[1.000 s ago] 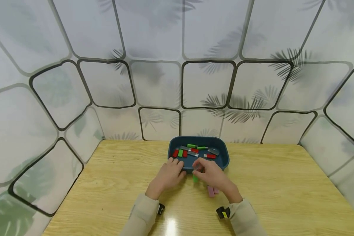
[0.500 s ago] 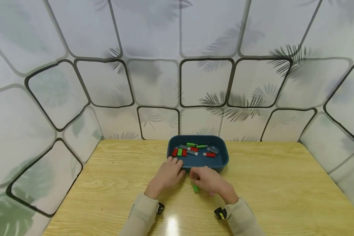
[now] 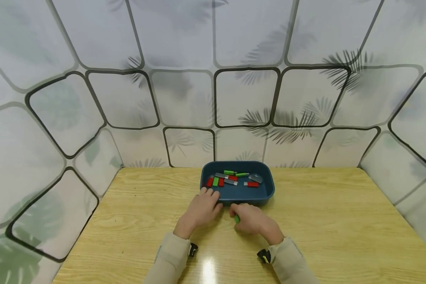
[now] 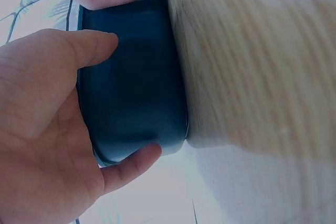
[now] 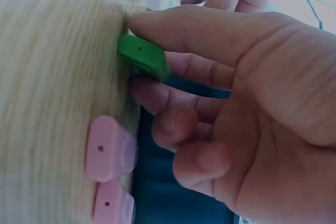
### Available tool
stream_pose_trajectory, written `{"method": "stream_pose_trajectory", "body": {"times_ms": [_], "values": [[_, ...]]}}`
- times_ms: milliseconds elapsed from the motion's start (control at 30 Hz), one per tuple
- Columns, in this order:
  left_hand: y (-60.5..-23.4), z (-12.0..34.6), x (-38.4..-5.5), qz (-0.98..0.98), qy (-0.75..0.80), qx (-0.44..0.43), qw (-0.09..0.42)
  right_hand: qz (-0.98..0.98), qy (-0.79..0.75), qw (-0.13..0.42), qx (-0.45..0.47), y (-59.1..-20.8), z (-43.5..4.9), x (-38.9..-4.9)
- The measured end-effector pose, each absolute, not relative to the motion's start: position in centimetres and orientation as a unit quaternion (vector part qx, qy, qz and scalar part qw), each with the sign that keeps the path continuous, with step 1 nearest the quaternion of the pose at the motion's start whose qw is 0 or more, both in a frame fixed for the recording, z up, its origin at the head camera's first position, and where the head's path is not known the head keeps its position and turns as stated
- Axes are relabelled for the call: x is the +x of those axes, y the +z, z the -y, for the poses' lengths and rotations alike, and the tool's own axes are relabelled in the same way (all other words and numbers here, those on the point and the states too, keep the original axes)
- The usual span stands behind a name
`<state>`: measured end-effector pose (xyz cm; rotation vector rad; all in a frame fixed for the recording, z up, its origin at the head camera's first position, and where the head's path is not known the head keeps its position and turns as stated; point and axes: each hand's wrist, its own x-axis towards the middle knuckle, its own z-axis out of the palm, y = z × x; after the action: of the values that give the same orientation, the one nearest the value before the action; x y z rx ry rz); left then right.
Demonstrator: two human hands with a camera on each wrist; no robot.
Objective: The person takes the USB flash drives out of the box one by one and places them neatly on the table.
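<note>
Green stick point(image 5: 140, 56) between the thumb and fingers, my right hand point(image 3: 253, 219) pinches it at lower centre of the head view, just below the near rim of a dark blue tray point(image 3: 234, 194). Whether the stick touches the tabletop I cannot tell. To the left, my left hand point(image 3: 201, 206) holds the tray's near left corner, fingers over the rim and thumb at the outer wall; the two hands are near each other but apart. Two pink pieces point(image 5: 104, 150), each with a small hole in its end, lie side by side on the wood at lower left of the right wrist view, below the green stick.

Inside the tray, mostly toward its back and left, are green, red and grey sticks point(image 3: 230, 182), several showing metal plugs; a red one point(image 3: 253, 184) lies apart to the right, with a translucent grey piece point(image 3: 255, 178) just above it. Beige sleeves point(image 3: 172, 256) enter from the bottom edge, a black wrist device point(image 3: 264, 256) at each cuff. Pale wood table point(image 3: 145, 221) fills the lower half, backed by a patterned wall covering point(image 3: 188, 98) of dark rounded outlines and grey fronds.
</note>
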<state>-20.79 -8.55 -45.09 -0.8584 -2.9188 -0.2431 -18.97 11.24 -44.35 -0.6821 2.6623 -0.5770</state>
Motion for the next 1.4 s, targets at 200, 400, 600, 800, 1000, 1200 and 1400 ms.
{"method": "stream_pose_trajectory", "body": {"times_ms": [200,400,600,800,1000,1200,1400], "values": [[-45.0,8.6,-20.8,0.956,-0.082,-0.278,0.037,-0.939,-0.187,0.176,-0.229,-44.2,-11.4,-18.8],[-45.1,8.6,-20.8,0.956,-0.082,-0.278,0.032,-0.942,-0.178,0.177,-0.224,-44.4,-11.6,-18.8],[-45.2,8.6,-20.7,0.957,-0.086,-0.275,0.025,-0.944,-0.172,0.173,-0.221,-44.5,-11.8,-18.6],[-45.4,8.6,-20.7,0.956,-0.089,-0.276,0.034,-0.949,-0.169,0.162,-0.212,-44.2,-12.0,-18.4],[-45.3,8.6,-20.7,0.957,-0.088,-0.274,0.037,-0.951,-0.165,0.163,-0.205,-44.2,-12.2,-18.6],[-45.2,8.5,-20.9,0.956,-0.091,-0.276,0.039,-0.95,-0.179,0.167,-0.194,-44.0,-12.3,-18.7],[-45.3,8.6,-21.1,0.958,-0.089,-0.272,0.027,-0.953,-0.174,0.167,-0.186,-44.1,-12.4,-18.9]]}}
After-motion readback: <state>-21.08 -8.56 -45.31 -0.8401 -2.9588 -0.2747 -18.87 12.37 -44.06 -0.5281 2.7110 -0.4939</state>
